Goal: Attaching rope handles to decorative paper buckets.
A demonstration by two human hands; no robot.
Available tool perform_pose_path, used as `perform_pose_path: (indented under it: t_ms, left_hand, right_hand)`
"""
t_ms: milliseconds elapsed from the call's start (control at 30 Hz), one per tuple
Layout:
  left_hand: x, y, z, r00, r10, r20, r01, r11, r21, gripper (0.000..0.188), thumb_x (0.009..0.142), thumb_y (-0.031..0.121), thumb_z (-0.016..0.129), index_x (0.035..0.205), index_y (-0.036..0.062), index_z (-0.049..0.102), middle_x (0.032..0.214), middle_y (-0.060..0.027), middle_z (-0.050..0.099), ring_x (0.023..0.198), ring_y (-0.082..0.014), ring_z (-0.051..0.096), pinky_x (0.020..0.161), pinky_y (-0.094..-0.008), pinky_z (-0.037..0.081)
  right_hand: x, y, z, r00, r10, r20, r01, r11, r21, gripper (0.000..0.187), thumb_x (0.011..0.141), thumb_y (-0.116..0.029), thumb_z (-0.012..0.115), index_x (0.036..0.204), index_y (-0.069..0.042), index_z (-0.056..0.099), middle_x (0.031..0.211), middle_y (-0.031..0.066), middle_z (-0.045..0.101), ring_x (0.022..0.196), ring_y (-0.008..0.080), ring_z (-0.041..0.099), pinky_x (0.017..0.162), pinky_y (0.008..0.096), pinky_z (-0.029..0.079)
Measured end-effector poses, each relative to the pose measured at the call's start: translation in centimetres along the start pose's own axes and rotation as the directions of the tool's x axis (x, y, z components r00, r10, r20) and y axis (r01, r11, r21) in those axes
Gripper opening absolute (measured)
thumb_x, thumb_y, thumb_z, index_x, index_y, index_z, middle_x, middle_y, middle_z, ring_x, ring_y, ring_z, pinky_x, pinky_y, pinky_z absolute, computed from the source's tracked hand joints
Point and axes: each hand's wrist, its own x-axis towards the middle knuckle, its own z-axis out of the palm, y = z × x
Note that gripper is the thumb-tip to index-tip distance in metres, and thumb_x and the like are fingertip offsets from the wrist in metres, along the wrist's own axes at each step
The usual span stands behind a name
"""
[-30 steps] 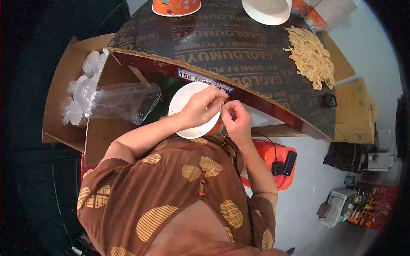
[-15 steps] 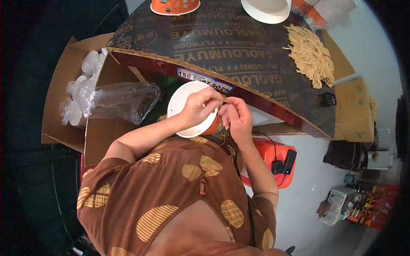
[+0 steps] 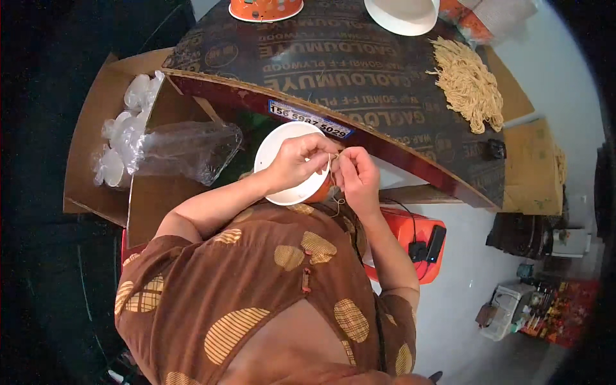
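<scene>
A thin tan string (image 3: 337,204) hangs in a loose curl from between my fingertips. My left hand (image 3: 300,162) pinches it over the rim of a white-lined paper bowl (image 3: 272,150), which sits at my lap below the table edge. Close beside it, my right hand (image 3: 357,177) is closed on the same string, thumb and finger together. The two sets of fingertips almost meet. Part of the bowl's orange outer side shows under my right hand. Whether the string is knotted is too small to tell.
On the dark printed plywood table (image 3: 346,58) lie a heap of tan strings (image 3: 467,86), an orange bowl (image 3: 265,9) and a white bowl (image 3: 404,15). At left, an open cardboard box (image 3: 90,141) holds clear plastic lids (image 3: 115,168). A red stool (image 3: 401,240) with a black device stands right.
My right fingers have curled in more, and the string's hanging curl has shifted slightly. Both hands stay over the bowl; the whole view has shifted a little.
</scene>
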Motion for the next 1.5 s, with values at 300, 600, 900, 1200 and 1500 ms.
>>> perform_pose_path:
  t_ms: [300, 600, 900, 1200, 1500]
  left_hand:
    - [-0.5, -0.3, -0.3, 0.999, 0.006, -0.032, -0.012, 0.981, -0.196, 0.008, 0.088, -0.009, 0.053, 0.094, -0.0037, 0.054, 0.105, -0.0136, 0.058, 0.071, -0.0112, 0.061, 0.057, -0.0228, 0.054]
    - [-0.9, 2.2, -1.1, 0.980, 0.197, 0.000, -0.181, 0.899, 0.399, 0.014, 0.081, -0.004, 0.062, 0.083, 0.0005, 0.048, 0.091, -0.0130, 0.057, 0.075, -0.0251, 0.059, 0.061, -0.0324, 0.047]
    - [-1.6, 0.1, -0.2, 0.996, 0.073, -0.046, -0.069, 0.994, 0.084, 0.014, 0.088, 0.002, 0.055, 0.076, 0.0023, 0.048, 0.092, -0.0086, 0.054, 0.065, -0.0093, 0.051, 0.051, -0.0216, 0.041]
    - [-1.4, 0.9, 1.8, 0.994, -0.081, -0.071, 0.045, 0.910, -0.412, 0.015, 0.094, 0.005, 0.053, 0.080, 0.0016, 0.050, 0.092, -0.0097, 0.058, 0.060, -0.0055, 0.047, 0.053, -0.0191, 0.039]
    - [-1.3, 0.7, 2.4, 0.982, -0.158, -0.103, 0.079, 0.841, -0.535, 0.012, 0.096, 0.005, 0.051, 0.085, 0.0003, 0.049, 0.081, -0.0061, 0.055, 0.053, -0.0039, 0.045, 0.045, -0.0183, 0.034]
  right_hand:
    - [-0.6, 0.0, 0.2, 0.996, -0.055, -0.063, 0.043, 0.981, -0.187, 0.012, 0.097, -0.009, 0.048, 0.089, -0.002, 0.053, 0.073, 0.0011, 0.058, 0.057, 0.0047, 0.049, 0.050, 0.0188, 0.040]
    - [-1.6, -0.6, 0.0, 0.972, 0.232, -0.038, -0.227, 0.967, 0.117, 0.013, 0.100, -0.014, 0.043, 0.095, -0.003, 0.047, 0.079, 0.0102, 0.065, 0.047, 0.0091, 0.055, 0.035, 0.0204, 0.039]
    - [-1.8, -0.8, -0.6, 0.931, 0.364, 0.016, -0.353, 0.890, 0.288, 0.019, 0.101, -0.022, 0.043, 0.095, -0.004, 0.048, 0.070, 0.0116, 0.064, 0.035, 0.0065, 0.040, 0.030, 0.0196, 0.027]
    - [-1.9, -0.2, -0.4, 0.911, 0.403, -0.086, -0.382, 0.904, 0.190, 0.017, 0.098, -0.017, 0.048, 0.090, -0.002, 0.053, 0.065, 0.0063, 0.057, 0.040, 0.0063, 0.039, 0.033, 0.0209, 0.028]
    - [-1.9, 0.1, -0.4, 0.938, 0.337, -0.086, -0.326, 0.938, 0.120, 0.017, 0.099, -0.015, 0.046, 0.089, -0.003, 0.051, 0.067, 0.0043, 0.056, 0.044, 0.0055, 0.040, 0.037, 0.0199, 0.031]
